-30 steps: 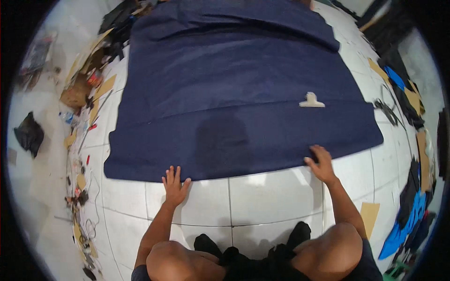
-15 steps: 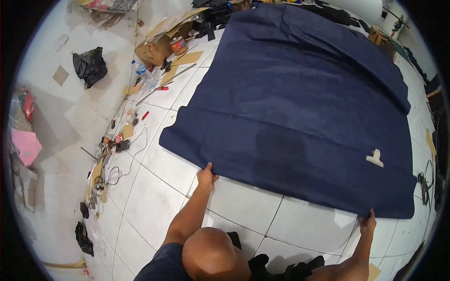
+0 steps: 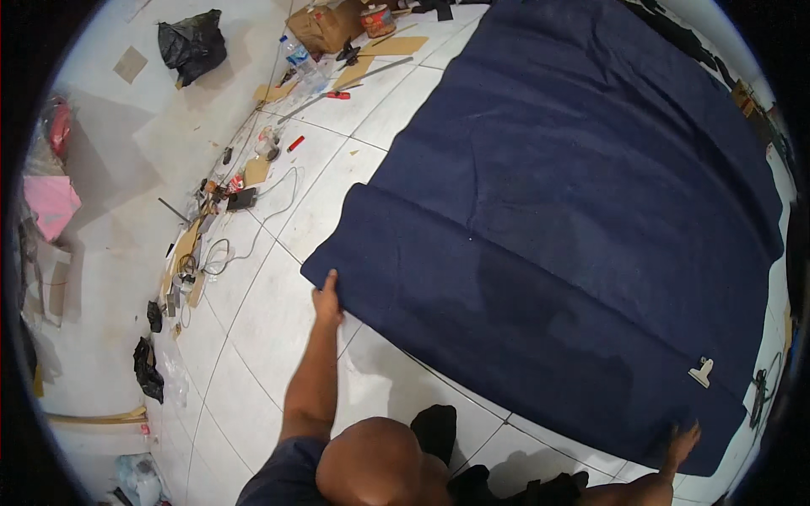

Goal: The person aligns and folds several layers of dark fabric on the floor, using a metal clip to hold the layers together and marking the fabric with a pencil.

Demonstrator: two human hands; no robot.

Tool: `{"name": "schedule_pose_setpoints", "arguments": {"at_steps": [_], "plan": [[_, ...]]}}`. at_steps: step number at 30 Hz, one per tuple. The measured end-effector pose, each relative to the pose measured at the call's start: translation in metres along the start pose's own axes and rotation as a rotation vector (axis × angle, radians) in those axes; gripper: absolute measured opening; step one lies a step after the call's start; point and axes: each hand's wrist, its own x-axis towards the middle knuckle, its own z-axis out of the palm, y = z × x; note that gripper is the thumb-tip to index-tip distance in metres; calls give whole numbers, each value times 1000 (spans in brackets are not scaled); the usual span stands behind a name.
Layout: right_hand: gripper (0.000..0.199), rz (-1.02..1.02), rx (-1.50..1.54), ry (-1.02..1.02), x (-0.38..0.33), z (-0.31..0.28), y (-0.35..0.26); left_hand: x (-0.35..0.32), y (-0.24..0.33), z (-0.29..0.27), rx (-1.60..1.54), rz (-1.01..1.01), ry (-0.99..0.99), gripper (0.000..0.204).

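A large dark navy sheet of fabric [image 3: 540,253] lies on the tiled floor, its near part folded over in a wide band. Close to the sheet's left corner, my left hand [image 3: 327,298] grips the near edge, thumb on top and the other fingers hidden beneath. My right hand [image 3: 682,444] rests on top of the band near its right corner, with the fingers apart. Just beyond that hand, a pale bulldog clip [image 3: 701,372] sits on the fabric.
Along the left wall are a cable [image 3: 221,257], cardboard scraps, a water bottle [image 3: 297,55], a red tin [image 3: 377,20] and a red-handled tool [image 3: 337,95]. Black plastic bags [image 3: 148,371] lie at the lower left. My bent knee [image 3: 371,464] is close in front.
My view has turned and shifted. My left hand has slid along the edge toward the left corner. My right hand has gone from pinching the edge to lying on the fabric.
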Motion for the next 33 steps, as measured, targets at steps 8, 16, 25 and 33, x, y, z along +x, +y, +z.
{"name": "schedule_pose_setpoints", "arguments": {"at_steps": [8, 16, 25, 33], "plan": [[50, -855, 20, 7, 77, -42, -239, 28, 53, -23, 358, 28, 54, 49], [42, -825, 309, -545, 122, -32, -213, 29, 63, -31, 549, -71, -89, 38], [29, -559, 484, -656, 106, -50, -231, 27, 56, -42, 501, -14, -111, 36], [34, -617, 409, -714, 110, -35, -209, 5, 47, -52, 486, -21, -7, 39]]}}
